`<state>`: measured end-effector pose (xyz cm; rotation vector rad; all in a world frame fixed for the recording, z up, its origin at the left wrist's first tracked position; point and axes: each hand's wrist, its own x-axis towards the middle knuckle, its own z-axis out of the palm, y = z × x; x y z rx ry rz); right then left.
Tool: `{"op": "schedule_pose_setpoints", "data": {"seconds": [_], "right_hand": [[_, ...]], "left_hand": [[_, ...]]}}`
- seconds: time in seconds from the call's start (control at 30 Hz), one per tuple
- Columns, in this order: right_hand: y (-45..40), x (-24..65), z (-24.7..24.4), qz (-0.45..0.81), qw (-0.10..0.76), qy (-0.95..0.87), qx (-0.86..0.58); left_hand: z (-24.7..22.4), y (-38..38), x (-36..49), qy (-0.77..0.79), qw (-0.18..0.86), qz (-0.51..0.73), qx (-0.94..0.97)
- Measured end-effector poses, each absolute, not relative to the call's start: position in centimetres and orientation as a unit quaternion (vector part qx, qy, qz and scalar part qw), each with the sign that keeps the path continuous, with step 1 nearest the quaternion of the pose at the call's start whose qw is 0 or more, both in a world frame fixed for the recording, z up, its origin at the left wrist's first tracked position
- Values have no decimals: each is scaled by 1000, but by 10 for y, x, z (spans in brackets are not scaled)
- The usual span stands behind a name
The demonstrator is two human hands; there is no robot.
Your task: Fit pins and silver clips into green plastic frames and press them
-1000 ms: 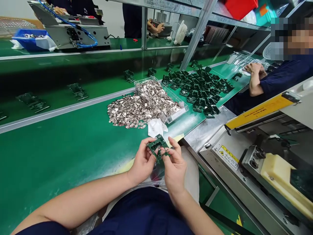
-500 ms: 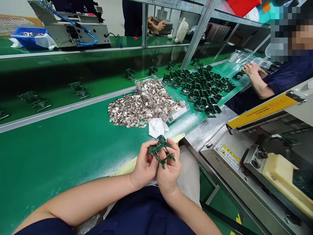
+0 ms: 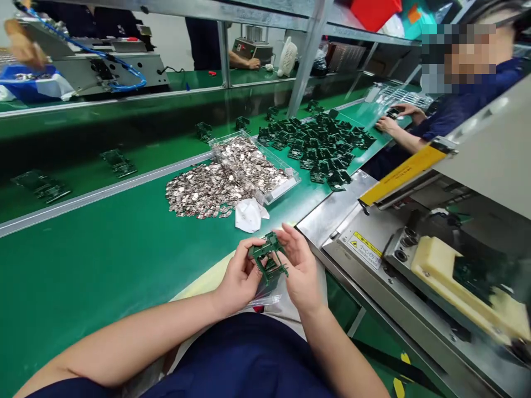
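A green plastic frame-like part [image 3: 271, 241], with an open middle and thin legs, is held above my lap, just off the table's near edge. My left hand [image 3: 237, 280] grips its left side between thumb and fingers. Beside its right side is my right hand [image 3: 305, 272], with the fingers spread away from the part and the thumb close against it; whether the thumb touches cannot be made out. A white cloth [image 3: 249, 215] lies on the table beyond my hands. Behind it are a heap of small silvery metal pieces [image 3: 193, 190] and a clear tray [image 3: 284, 190] filled with the same pieces.
Many green parts [image 3: 319, 141] are piled beyond the tray, and several sit along the back strip. A machine with a yellow bar [image 3: 402, 174] and a cream fixture [image 3: 440, 271] stands close on my right. A co-worker's hands [image 3: 390, 121] work at far right.
My right hand's fingers have come away from the green part and spread, while my left hand keeps hold. The view has swung right. Across the bench, a person's hand now reaches over the blue bin.
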<state>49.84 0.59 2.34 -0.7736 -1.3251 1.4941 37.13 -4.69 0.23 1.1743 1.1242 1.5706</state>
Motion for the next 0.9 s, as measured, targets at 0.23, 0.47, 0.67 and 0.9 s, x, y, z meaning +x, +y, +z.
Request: {"op": "schedule_pose_setpoints", "data": {"seconds": [0.23,0.47,0.67,0.9], "right_hand": [[3,533,22,636,515,-485,-309],[10,603,20,554,502,-570,-339],[-24,702,67,279,470,-758,-355],[-36,804,84,94,724,-461,-506]], "left_hand": [[10,-37,404,456,424,539,567],[26,-10,436,437,486,417,632],[88,25,482,296,507,223,779],[123,110,601,248,380,263,851]]}}
